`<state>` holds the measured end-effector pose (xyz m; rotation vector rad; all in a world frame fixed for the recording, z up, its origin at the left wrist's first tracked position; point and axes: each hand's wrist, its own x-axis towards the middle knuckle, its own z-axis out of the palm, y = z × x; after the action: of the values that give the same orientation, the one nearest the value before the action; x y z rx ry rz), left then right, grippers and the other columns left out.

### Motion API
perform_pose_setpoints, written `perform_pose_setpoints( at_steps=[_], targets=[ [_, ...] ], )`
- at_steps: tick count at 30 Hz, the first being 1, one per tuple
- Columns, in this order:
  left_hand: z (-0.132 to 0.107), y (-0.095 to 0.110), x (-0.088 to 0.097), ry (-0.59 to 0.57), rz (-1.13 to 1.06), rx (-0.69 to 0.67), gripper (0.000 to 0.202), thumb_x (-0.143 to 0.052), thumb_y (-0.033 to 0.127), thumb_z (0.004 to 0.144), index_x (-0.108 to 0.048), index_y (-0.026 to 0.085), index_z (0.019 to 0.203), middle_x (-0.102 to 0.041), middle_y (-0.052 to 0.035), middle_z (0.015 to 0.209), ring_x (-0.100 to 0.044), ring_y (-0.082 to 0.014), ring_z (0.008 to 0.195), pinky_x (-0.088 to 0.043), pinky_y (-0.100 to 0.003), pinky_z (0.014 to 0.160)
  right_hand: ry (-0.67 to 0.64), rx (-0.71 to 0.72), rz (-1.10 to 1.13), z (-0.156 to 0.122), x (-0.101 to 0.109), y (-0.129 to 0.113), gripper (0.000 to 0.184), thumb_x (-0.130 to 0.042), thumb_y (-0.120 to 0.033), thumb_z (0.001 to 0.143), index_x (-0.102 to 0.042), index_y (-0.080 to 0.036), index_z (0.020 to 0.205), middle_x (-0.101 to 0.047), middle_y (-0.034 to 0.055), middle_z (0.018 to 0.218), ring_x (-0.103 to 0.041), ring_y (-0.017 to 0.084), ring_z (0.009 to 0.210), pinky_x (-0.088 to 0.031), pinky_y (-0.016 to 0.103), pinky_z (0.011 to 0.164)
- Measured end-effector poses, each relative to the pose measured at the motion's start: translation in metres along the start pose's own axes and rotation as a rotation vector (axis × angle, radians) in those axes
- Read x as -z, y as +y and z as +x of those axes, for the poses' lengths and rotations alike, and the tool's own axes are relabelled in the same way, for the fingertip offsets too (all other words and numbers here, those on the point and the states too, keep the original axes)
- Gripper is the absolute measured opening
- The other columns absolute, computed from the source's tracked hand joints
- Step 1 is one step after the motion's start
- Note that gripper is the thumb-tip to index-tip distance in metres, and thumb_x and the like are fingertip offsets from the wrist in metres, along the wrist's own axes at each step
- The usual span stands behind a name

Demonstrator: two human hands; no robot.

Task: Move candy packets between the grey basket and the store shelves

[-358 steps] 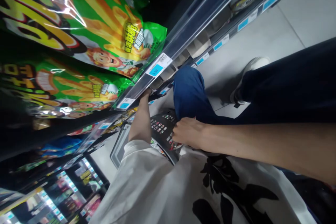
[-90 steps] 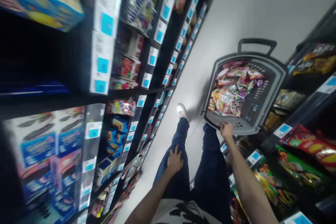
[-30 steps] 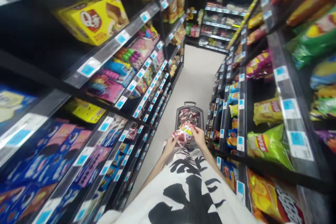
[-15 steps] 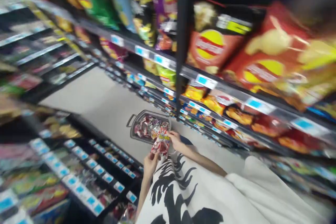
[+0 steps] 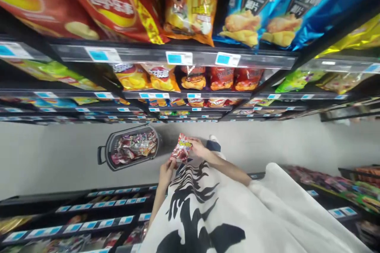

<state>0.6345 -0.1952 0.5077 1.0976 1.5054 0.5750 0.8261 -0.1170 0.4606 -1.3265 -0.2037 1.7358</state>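
Both hands hold one small red and white snack bag [image 5: 182, 150] with yellow lettering in front of my body. My left hand [image 5: 167, 170] pinches its lower left corner, and my right hand [image 5: 198, 147] grips its right edge. To the left, a dark grey shopping basket [image 5: 108, 148] stands on the floor, apart from both hands. Inside it lie several shiny packets [image 5: 135, 147] in reds, purples and white.
Shelves of crisp bags [image 5: 109, 0] rise ahead, with price tags [image 5: 179, 58] along the edges. Lower racks of packets [image 5: 89, 225] stand behind and to the left. Pale floor [image 5: 74, 138] runs between them. My shoe [image 5: 214, 139] shows beside my right hand.
My view has swung to the right to face the crisp shelves. The basket now sits further left in view, apart from the snack bag, which both hands still hold.
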Motion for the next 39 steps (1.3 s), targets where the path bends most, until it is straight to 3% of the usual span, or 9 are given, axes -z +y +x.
perform_pose_setpoints(
  at_steps=[4,7,13,16,20,26,32,35,39],
  targets=[
    [0.009,0.005,-0.060,0.137,-0.153,0.012,0.060,-0.057,0.075,0.080,-0.051,0.019,0.060,-0.050,0.0003,0.055,-0.048,-0.0143,0.057,-0.040,-0.025,0.060,-0.159,-0.015,-0.120,-0.016,0.071,-0.048,0.042,-0.088,-0.047,0.061,-0.069,-0.017,0.082,-0.067,0.0012,0.075,-0.059,0.014,0.064,-0.049,0.025,0.060],
    [0.017,0.015,-0.126,0.219,-0.245,0.058,0.061,-0.054,0.079,0.078,-0.046,0.020,0.064,-0.041,0.0038,0.053,-0.038,-0.0110,0.051,-0.033,-0.023,0.052,-0.292,-0.037,-0.256,-0.034,0.136,-0.088,0.041,-0.092,-0.041,0.059,-0.071,-0.015,0.084,-0.067,0.0000,0.073,-0.059,0.015,0.064,-0.050,0.026,0.063],
    [0.033,0.054,-0.287,0.190,-0.411,0.095,0.063,-0.054,0.080,0.077,-0.059,0.017,0.079,-0.060,-0.0016,0.071,-0.050,-0.0129,0.061,-0.042,-0.024,0.059,-0.416,-0.091,-0.435,-0.074,0.250,-0.144,0.043,-0.088,-0.038,0.067,-0.072,-0.016,0.100,-0.073,0.0045,0.101,-0.066,0.024,0.094,-0.052,0.038,0.092],
    [0.034,0.069,-0.335,0.203,-0.437,0.055,0.063,-0.053,0.078,0.079,-0.058,0.016,0.070,-0.058,-0.0008,0.067,-0.049,-0.0129,0.062,-0.042,-0.023,0.060,-0.442,-0.140,-0.454,-0.087,0.286,-0.158,0.043,-0.075,-0.052,0.080,-0.070,-0.020,0.108,-0.070,0.0069,0.116,-0.066,0.026,0.105,-0.051,0.041,0.097],
    [0.018,0.060,-0.346,0.288,-0.413,0.038,0.059,-0.055,0.071,0.084,-0.053,0.017,0.062,-0.048,0.0025,0.057,-0.042,-0.0113,0.056,-0.034,-0.023,0.055,-0.428,-0.188,-0.602,-0.077,0.303,-0.165,0.050,-0.079,-0.053,0.075,-0.069,-0.019,0.111,-0.071,0.0100,0.114,-0.069,0.028,0.101,-0.053,0.043,0.095],
    [-0.021,0.008,-0.324,0.394,-0.517,0.039,0.046,-0.069,0.062,0.080,-0.065,0.016,0.080,-0.063,-0.0026,0.077,-0.057,-0.0155,0.073,-0.046,-0.025,0.071,-0.553,-0.255,-0.921,-0.051,0.280,-0.151,0.052,-0.087,-0.047,0.066,-0.073,-0.015,0.104,-0.075,0.0078,0.096,-0.069,0.028,0.090,-0.055,0.042,0.088],
    [-0.050,-0.021,-0.305,0.095,-0.613,-0.136,0.055,-0.084,0.039,0.071,-0.070,0.012,0.117,-0.072,-0.0117,0.111,-0.069,-0.0235,0.099,-0.053,-0.032,0.090,-0.636,-0.295,-1.109,-0.061,0.252,-0.131,0.048,-0.090,-0.039,0.059,-0.077,-0.015,0.099,-0.075,0.0062,0.095,-0.068,0.025,0.087,-0.052,0.039,0.089],
    [-0.055,-0.029,-0.300,0.041,-0.545,-0.135,0.047,-0.081,0.031,0.073,-0.073,0.013,0.115,-0.074,-0.0086,0.111,-0.070,-0.0234,0.098,-0.052,-0.029,0.090,-0.502,-0.215,-1.132,-0.069,0.250,-0.112,0.053,-0.090,-0.040,0.058,-0.074,-0.013,0.101,-0.073,0.0087,0.097,-0.066,0.026,0.093,-0.052,0.037,0.090],
    [-0.053,-0.040,-0.305,0.164,-0.469,-0.097,0.036,-0.071,0.026,0.080,-0.076,0.019,0.115,-0.077,-0.0046,0.103,-0.071,-0.0224,0.089,-0.053,-0.027,0.085,-0.183,-0.072,-1.101,-0.074,0.259,-0.085,0.077,-0.084,-0.053,0.065,-0.056,-0.020,0.128,-0.059,0.0122,0.133,-0.052,0.026,0.125,-0.050,0.034,0.095]
  ],
)
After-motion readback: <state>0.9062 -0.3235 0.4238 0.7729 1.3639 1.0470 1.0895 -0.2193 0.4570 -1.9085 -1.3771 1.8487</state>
